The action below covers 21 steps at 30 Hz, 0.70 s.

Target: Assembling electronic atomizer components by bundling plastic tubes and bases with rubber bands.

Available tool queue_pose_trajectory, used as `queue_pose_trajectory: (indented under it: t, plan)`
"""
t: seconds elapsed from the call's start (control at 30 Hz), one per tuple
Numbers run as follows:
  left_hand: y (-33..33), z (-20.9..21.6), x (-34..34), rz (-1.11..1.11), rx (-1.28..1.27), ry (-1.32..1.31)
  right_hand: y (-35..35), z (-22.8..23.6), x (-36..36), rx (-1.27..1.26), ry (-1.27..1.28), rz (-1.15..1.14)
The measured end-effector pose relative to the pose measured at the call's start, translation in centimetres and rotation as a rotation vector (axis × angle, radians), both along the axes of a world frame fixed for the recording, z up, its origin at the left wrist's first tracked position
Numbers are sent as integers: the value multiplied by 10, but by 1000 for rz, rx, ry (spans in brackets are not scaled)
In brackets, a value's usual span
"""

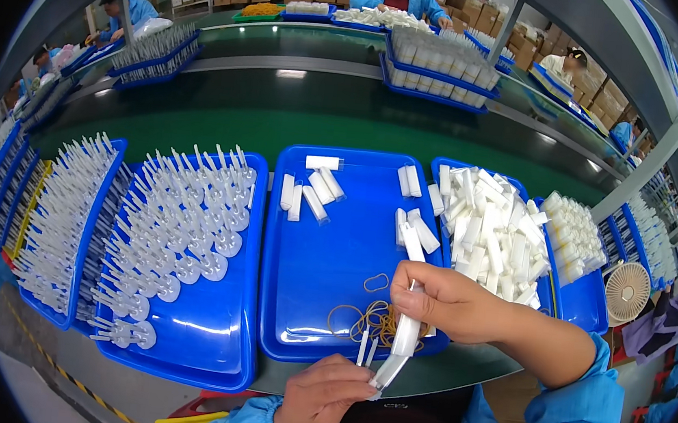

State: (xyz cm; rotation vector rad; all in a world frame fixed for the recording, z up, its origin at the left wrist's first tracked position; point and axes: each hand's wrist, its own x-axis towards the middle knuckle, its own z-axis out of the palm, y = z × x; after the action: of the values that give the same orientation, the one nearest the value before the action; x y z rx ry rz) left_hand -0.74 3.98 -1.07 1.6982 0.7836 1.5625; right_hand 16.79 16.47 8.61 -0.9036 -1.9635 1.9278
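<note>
We see our left hand [325, 396] at about 6 o'clock in the view, with the fingers curled tight around the lower end of a clear plastic sleeve [391, 369]. Our right hand [446, 303] comes in from 4 o'clock and pinches a white plastic tube [406, 332] between thumb and fingers, with its lower end at the mouth of the sleeve. Both hands are closed on these things, and the tube and the sleeve meet between them, just over the near edge of the middle blue tray [307, 290].

Two thin white sticks [366, 349] stand up just beside the left hand; we cannot tell if the hand holds them. Under the right hand, a small heap of tan rubber bands [370, 316] lies on the tray floor. At the far side of this tray, toward 12 o'clock, some loose white tubes [314, 189] lie apart from each other.

At 2 o'clock a second blue tray [441, 166] carries a big pile of white tubes [494, 230]. At 9 o'clock another blue tray [211, 354] holds rows of white nozzles with round bases [190, 230]. All trays stand on the dark green table [283, 116]. A small fan [627, 291] stands at 3 o'clock.
</note>
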Motion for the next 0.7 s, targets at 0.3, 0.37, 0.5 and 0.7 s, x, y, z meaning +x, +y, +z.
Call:
queue_pose_trajectory:
  t: [0.3, 0.37, 0.5, 0.7]
  plan:
    - [-8, -10, 7, 205, -5, -202, -23, -11, -21, 96, -176, -85]
    - [-6, -15, -2, 282, 15, -78, -27, -14, -27, 402, -164, 76]
    - [-10, -8, -4, 401, 12, -3, -21, -8, -43, 594, -156, 295]
    - [-14, -15, -3, 482, -131, -46, 70, -6, -91, 551, -209, 540]
